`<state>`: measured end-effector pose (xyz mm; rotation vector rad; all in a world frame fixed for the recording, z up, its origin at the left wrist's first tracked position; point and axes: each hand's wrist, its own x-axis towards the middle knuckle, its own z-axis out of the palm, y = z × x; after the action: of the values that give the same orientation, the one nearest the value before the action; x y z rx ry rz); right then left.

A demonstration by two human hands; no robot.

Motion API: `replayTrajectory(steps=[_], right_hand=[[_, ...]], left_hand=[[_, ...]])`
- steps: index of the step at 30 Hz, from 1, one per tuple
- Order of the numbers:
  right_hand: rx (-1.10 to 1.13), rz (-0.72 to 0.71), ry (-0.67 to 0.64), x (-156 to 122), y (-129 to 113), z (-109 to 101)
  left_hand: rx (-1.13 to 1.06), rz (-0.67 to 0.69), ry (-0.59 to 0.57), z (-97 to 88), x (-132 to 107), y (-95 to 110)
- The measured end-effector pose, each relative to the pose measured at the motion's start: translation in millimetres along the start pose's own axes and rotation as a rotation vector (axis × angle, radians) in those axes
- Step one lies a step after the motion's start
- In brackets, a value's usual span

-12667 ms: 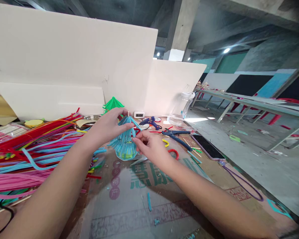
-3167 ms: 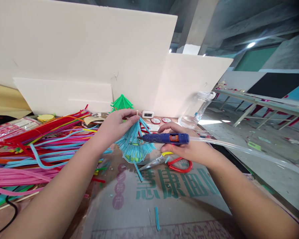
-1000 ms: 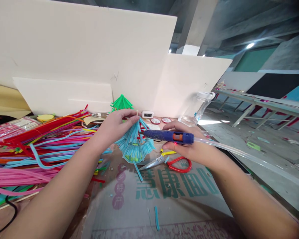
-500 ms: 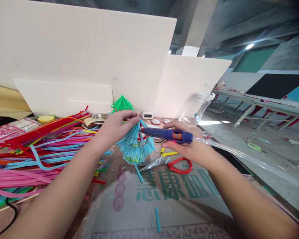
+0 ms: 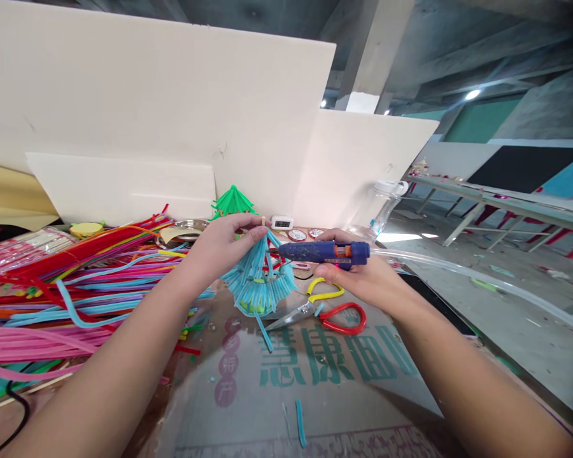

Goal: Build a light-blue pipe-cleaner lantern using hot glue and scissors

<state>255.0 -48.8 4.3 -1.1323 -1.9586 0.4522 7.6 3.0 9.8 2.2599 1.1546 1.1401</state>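
Note:
My left hand (image 5: 233, 245) pinches the top of a blue pipe-cleaner roof (image 5: 255, 280), shaped like a flared umbrella, close to a small pale stick end. My right hand (image 5: 358, 270) is wrapped round a dark blue glue gun (image 5: 332, 252), with a long clear glue stick (image 5: 420, 257) trailing out of its back. The gun's nozzle points left and meets the roof's right side; whether it touches I cannot tell. Below the gun lie scissors (image 5: 305, 310) with one yellow and one red handle. A loose blue strip (image 5: 300, 423) rests on the printed board (image 5: 239, 413).
Many coloured pipe cleaners (image 5: 100, 280) are heaped at the left. Behind the hands stand a green pipe-cleaner roof (image 5: 233, 201), a small digital timer (image 5: 282, 222) and a clear water bottle (image 5: 379, 207). White boards (image 5: 162, 108) close off the back.
The right hand has tilted the glue gun slightly, its rear end rising and more of the scissors' yellow handle showing. My left hand still grips the roof's top. The view has shifted a little.

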Motion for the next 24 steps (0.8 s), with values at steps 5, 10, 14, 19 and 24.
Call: replayTrajectory(steps=[5, 10, 14, 19, 24], right_hand=[[-0.073, -0.082, 0.018, 0.1, 3.5, 0.1], [-0.136, -0.091, -0.049, -1.0, -0.3, -1.3], [-0.125, -0.029, -0.088, -1.8, -0.6, -1.0], [-0.108, -0.005, -0.143, -2.1, -0.2, -1.3], [-0.152, -0.016, -0.187, -2.7, -6.1, -2.3]], left_hand=[[-0.021, -0.008, -0.001, 1.4, 0.8, -0.3], [-0.020, -0.010, -0.001, 0.8, 0.5, 0.3], [-0.016, -0.011, 0.000, 0.5, 0.1, 0.0], [0.000, 0.003, -0.006, -0.1, -0.3, -0.8], [0.000, 0.013, -0.015, -0.7, -0.7, -0.7]])
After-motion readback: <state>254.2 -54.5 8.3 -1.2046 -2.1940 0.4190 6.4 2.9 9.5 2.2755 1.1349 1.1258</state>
